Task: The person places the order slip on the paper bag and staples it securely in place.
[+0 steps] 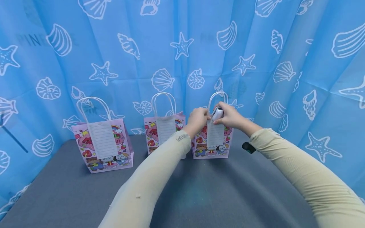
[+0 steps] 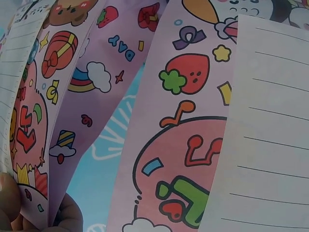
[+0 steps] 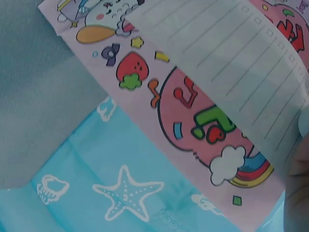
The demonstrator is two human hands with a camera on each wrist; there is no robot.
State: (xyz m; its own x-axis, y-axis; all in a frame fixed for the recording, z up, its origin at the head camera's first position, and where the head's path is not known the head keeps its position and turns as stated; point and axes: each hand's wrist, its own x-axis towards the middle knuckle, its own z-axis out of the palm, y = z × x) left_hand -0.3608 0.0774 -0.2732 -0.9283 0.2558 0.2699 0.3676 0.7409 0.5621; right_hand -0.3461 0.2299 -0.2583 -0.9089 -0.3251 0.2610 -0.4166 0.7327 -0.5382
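Three pink cartoon gift bags stand in a row in the head view. A lined sheet (image 1: 215, 134) hangs on the front of the right bag (image 1: 211, 154). My left hand (image 1: 196, 119) pinches that bag's top edge; in the left wrist view its fingers (image 2: 67, 212) show at the lower left. My right hand (image 1: 232, 117) grips a small white-and-dark tool, which looks like a stapler (image 1: 218, 114), at the top of the sheet. Whether its mouth is around the paper is hidden. In the right wrist view only part of the fingers (image 3: 297, 193) shows.
The middle bag (image 1: 151, 133) and left bag (image 1: 82, 142) carry lined sheets too; my left forearm partly covers the middle one. White handles rise from each bag. A blue shell-print curtain (image 1: 182, 63) hangs behind the grey table (image 1: 85, 199).
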